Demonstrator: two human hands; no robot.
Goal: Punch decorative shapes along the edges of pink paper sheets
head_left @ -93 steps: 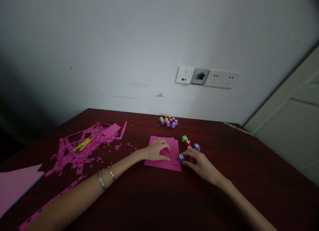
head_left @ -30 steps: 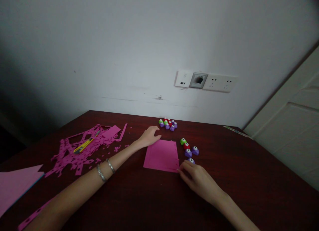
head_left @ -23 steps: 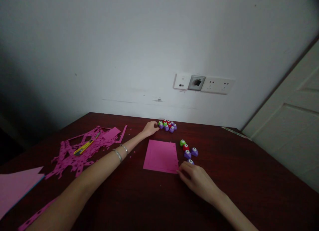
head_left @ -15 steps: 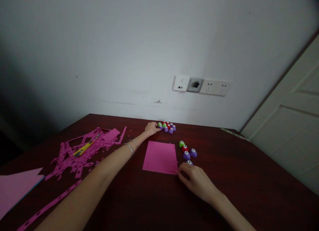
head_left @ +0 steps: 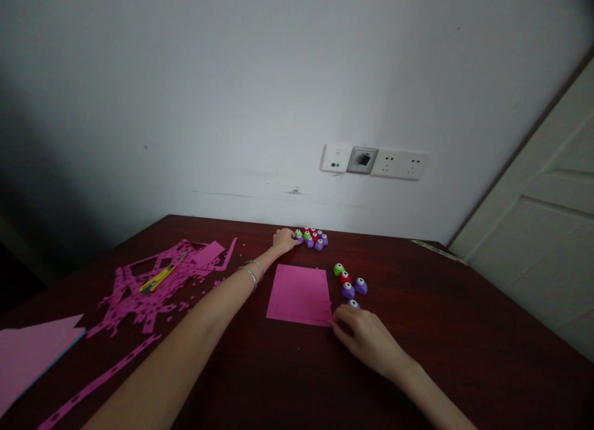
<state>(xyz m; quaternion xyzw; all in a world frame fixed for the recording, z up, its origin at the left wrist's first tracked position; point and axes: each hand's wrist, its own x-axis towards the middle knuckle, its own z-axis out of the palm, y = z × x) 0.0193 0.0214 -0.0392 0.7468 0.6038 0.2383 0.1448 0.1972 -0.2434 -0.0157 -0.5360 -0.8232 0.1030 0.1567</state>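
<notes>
My left hand (head_left: 284,240) reaches to the back of the table, its fingertips closed on a small purple piece with a bulging toy eye (head_left: 300,239) at the left edge of a cluster of similar red, green and purple pieces (head_left: 319,245). A square pink sheet of paper (head_left: 301,294) lies flat in front of me. My right hand (head_left: 362,334) rests with curled fingers, thumb and finger pinched at the sheet's near right corner. Just beyond its knuckles sits another purple eye piece (head_left: 353,304), partly hidden. A green eye piece (head_left: 339,270), a red one (head_left: 344,278) and more purple ones stand nearby.
Punched pink paper scraps (head_left: 171,275) cover the left of the table, with a yellow cutter knife (head_left: 162,278) on top. Pink sheets (head_left: 37,356) lie at the near left. A ruler-like strip (head_left: 439,251) lies at the back right, below wall sockets (head_left: 399,164).
The view has shifted slightly, and my left forearm sits a little further right. Both hands stay at the same places, left by the cluster and right at the sheet's corner.
</notes>
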